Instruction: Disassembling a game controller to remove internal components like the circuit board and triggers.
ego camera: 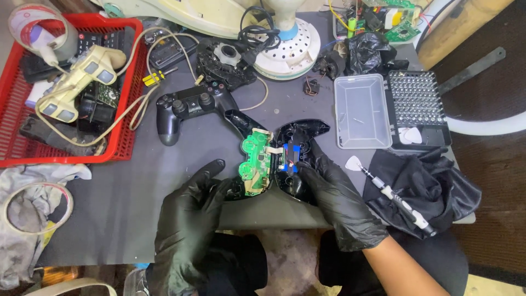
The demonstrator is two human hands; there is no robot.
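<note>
Black gloves are being worn on the left hand (189,219) and the right hand (334,200), and between them a green circuit board (256,159) is being shown inside a black controller shell (296,156) with a blue patch. Left of the hands, a cream controller (82,79) is being kept in a red basket (123,145); right of them, a black cloth (433,183) is being laid under a white-and-black screwdriver (397,200).
</note>
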